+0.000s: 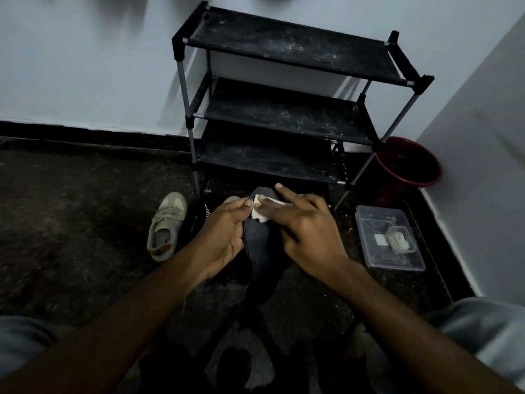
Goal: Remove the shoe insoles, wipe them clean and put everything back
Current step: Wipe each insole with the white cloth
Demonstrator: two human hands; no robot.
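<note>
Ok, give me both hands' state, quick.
Left hand: closed, gripping the dark insole by its edge.
Right hand: open, pressing the white wipe onto the insole.

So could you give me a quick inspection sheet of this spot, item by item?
Surface: dark speckled floor.
Job's things: dark insole held up, white wipe on its far end; beige sneaker on floor.
Clutter: clear box with small pale items; red bucket.
Grippers: left hand grips insole edge; right hand presses wipe onto it.
Cables: nothing seen.
Surroundings: dusty black shoe rack, pale walls.
</note>
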